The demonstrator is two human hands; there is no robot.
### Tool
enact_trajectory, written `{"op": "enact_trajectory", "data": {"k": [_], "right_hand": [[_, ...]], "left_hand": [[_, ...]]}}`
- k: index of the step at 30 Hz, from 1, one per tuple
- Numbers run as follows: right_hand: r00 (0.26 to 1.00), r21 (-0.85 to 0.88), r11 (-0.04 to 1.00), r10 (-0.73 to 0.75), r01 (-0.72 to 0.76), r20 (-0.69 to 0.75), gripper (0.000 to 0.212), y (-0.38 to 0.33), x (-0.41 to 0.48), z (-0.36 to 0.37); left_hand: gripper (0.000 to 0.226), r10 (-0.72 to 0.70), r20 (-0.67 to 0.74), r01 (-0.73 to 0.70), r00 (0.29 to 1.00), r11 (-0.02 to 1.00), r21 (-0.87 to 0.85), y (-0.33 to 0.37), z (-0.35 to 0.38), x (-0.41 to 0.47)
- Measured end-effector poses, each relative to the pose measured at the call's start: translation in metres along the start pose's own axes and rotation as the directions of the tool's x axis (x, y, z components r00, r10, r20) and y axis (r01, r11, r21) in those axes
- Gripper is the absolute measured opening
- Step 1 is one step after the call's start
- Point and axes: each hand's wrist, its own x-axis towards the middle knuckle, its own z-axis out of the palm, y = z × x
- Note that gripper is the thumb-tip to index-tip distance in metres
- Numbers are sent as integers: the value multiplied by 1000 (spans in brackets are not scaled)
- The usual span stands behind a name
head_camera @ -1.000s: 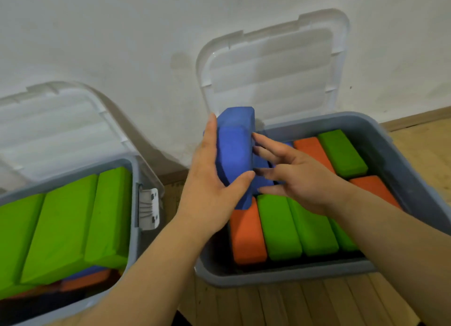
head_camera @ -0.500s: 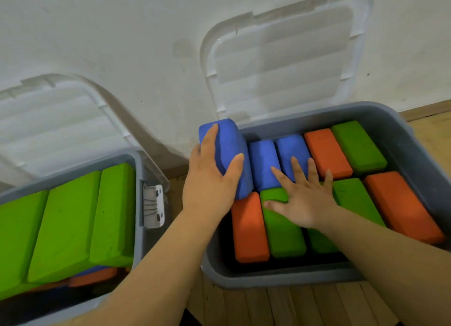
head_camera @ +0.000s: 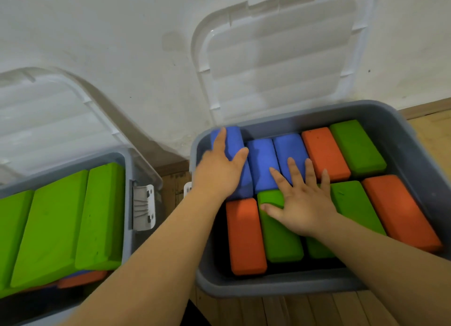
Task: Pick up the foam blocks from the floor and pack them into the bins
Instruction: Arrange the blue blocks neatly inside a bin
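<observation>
A grey bin [head_camera: 268,286] on the right holds a layer of foam blocks in blue, orange and green. My left hand [head_camera: 217,172] lies on a blue block [head_camera: 233,136] in the bin's far left corner and presses it down with straight fingers; the block sits slightly tilted, higher than its blue neighbours [head_camera: 262,164]. My right hand [head_camera: 302,203] rests flat with spread fingers across a green block [head_camera: 280,238] and the blue ones. An orange block [head_camera: 245,238] lies at the near left.
A second grey bin [head_camera: 128,159] at the left is packed with big green blocks [head_camera: 53,223], orange and blue ones beneath. Both clear lids [head_camera: 280,57] lean open against the white wall. A white latch [head_camera: 144,207] faces the gap between the bins. Wooden floor runs below.
My left hand has lowered the blue block from upright above the bin into the far left corner. My right hand let go of it and now lies flat on the packed blocks.
</observation>
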Motion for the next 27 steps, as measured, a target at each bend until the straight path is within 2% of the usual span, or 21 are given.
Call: {"op": "enact_trajectory", "data": {"k": [2,4,13,17,19,21,23,24,27], "right_hand": [[1000,-5,1000,-12,12,-14,101,0,1,0],[1000,7,1000,-13,13,-17,102,2,3,0],[1000,23,1000,2,-1,-11,106,7,10,1],[1000,35,999,22,-22,22,106,5,11,-7],[999,58,997,42,-43,27,104,-1,10,-12],[998,154,987,56,-50,-35,97,-16,10,-20],[988,263,964,1,40,-154,89,-45,13,-30],[978,320,940,-52,116,-200,86,-65,13,-36],[930,443,819,-293,364,-222,78,-129,-1,-46]], "left_hand": [[74,-88,142,86,986,996,16,-15,29,5],[72,-133,196,130,972,991,27,-22,50,14],[69,-98,134,86,986,992,90,-25,64,28],[69,-118,215,106,970,992,64,-24,55,30],[71,-52,199,47,979,998,28,-28,35,17],[74,49,152,-47,987,999,-19,-35,-3,-6],[77,119,94,-120,988,993,2,-48,-51,-34],[76,119,57,-124,991,990,74,-59,-75,-49],[76,9,-54,11,999,930,367,-100,-146,-91]]}}
